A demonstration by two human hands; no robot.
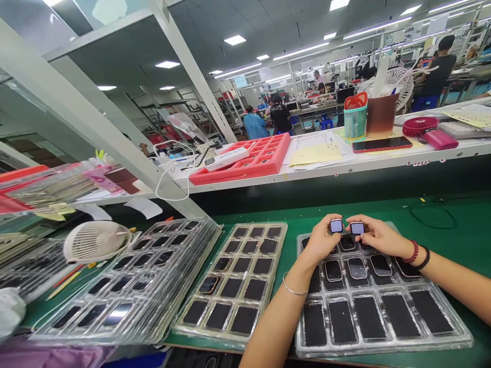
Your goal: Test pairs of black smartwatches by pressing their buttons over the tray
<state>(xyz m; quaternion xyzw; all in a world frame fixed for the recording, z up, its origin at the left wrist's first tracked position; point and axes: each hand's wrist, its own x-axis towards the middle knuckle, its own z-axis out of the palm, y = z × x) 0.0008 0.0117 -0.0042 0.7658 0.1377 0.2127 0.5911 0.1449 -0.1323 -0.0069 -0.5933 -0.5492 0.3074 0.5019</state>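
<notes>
My left hand [322, 237] pinches a small smartwatch body [336, 226] whose screen glows pale. Beside it, my right hand [374, 235] grips a second watch body [357, 228], also lit. Both are held above the far part of a clear plastic tray [383, 343] with black-lined pockets. Several strapless watch bodies, such as this one [357, 268], lie in the tray's middle row. The front row's pockets show only black lining. Part of the far row is hidden behind my hands.
Left of my arms lies another pocketed tray [215, 335] with a few watch bodies. Beyond it rises a tall stack of trays [153, 306]. A white fan [95, 240] stands at far left. The raised shelf [326, 171] carries a red foam tray [240, 174], papers and a phone [382, 144].
</notes>
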